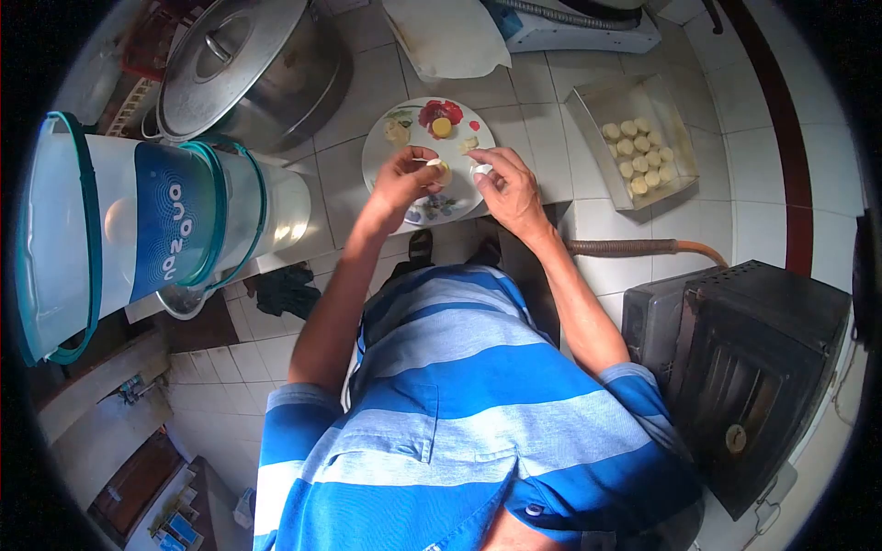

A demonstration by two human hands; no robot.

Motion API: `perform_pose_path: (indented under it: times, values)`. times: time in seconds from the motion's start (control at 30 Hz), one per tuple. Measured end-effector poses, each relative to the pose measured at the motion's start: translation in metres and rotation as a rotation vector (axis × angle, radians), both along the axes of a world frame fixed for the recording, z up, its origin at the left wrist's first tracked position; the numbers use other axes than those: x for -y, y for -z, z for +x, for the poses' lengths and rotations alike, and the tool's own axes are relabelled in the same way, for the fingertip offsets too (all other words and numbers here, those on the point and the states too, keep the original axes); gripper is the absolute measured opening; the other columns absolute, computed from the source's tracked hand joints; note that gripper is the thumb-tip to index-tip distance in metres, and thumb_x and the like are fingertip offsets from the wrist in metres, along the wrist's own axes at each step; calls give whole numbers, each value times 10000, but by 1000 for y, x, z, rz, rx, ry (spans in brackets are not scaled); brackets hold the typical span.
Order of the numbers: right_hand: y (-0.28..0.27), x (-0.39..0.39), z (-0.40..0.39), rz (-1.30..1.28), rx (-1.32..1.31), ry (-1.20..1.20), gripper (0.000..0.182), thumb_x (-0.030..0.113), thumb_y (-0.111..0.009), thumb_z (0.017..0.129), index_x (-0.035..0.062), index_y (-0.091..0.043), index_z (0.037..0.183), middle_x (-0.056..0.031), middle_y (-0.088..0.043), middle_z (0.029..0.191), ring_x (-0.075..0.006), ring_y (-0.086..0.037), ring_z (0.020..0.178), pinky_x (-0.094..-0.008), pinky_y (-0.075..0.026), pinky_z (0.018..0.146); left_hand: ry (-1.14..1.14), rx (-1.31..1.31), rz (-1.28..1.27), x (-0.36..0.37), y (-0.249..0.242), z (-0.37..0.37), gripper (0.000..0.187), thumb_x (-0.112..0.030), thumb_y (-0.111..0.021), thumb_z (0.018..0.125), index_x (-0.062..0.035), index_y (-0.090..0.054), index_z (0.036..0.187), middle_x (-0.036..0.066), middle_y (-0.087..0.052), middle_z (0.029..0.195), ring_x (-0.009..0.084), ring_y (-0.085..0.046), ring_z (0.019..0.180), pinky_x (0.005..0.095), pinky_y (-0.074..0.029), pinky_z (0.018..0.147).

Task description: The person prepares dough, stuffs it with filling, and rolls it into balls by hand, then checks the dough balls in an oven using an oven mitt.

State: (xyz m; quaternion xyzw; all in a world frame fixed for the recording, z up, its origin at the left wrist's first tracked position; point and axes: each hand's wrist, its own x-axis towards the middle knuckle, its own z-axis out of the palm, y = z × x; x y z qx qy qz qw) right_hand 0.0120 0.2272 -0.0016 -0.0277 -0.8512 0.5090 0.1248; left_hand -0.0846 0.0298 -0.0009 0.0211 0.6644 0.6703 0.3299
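A round white plate point(375, 147) with printed flowers lies on the tiled counter. On its upper part sits a small round yellow piece point(442, 127), with a pale piece point(469, 144) to the right of it. My left hand point(404, 184) is over the plate's left side, fingers closed round a small pale piece with yellow on it point(440, 172). At the plate's right edge, my right hand point(508, 188) pinches a small white piece point(481, 170) between thumb and fingers. The exact nature of both held pieces is hard to make out.
Right of the plate, a rectangular metal tray point(588, 115) holds several pale round pieces point(640, 147). A large lidded pot point(294, 83) and clear buckets point(110, 230) stand left. Pale paper point(450, 37) lies beyond the plate. A black oven point(753, 367) is lower right, near a hose point(625, 248).
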Motion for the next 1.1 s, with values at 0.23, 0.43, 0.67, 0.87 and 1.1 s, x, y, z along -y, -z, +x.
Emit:
perform_pose_path:
  times: [0.23, 0.43, 0.67, 0.87, 1.1]
  values:
    - [-34, 12, 0, 167, -176, -113, 336, 35, -734, 837, 84, -709, 1168, -98, -661, 1112, -253, -686, 863, -348, -572, 761, 212, 358, 267, 34, -39, -30, 335, -184, -624, 1015, 4, -569, 1286, 99, -644, 1187, 195, -638, 1064, 348, -534, 958]
    - [-50, 23, -7, 358, -488, -212, 267, 33, -806, 781, 89, -750, 1036, -67, -679, 1045, -227, -687, 806, -339, -568, 699, 337, 436, 290, 43, -61, -31, 322, -206, -640, 1010, -11, -585, 1260, 90, -646, 1184, 193, -641, 1070, 346, -526, 969]
    - [-51, 31, -3, 425, -514, -285, 326, 58, -749, 756, 159, -749, 1066, -34, -678, 1085, -247, -685, 885, -370, -559, 770, 464, 412, 202, 49, -76, -34, 341, -216, -706, 984, -19, -609, 1246, 72, -679, 1115, 164, -688, 1032, 326, -572, 959]
    - [-57, 40, -4, 448, -557, -301, 310, -6, -788, 722, 99, -726, 1007, -64, -680, 1079, -259, -691, 863, -385, -562, 731, 516, 376, 140, 53, -82, -35, 375, -231, -730, 967, -27, -606, 1257, 69, -669, 1121, 170, -668, 1073, 341, -556, 978]
    - [-58, 44, 1, 413, -478, -268, 304, 1, -792, 754, 99, -707, 1029, -70, -673, 1093, -274, -693, 884, -391, -568, 758, 484, 329, 141, 53, -75, -24, 360, -227, -729, 969, -19, -620, 1242, 72, -669, 1113, 179, -675, 1059, 346, -558, 984]
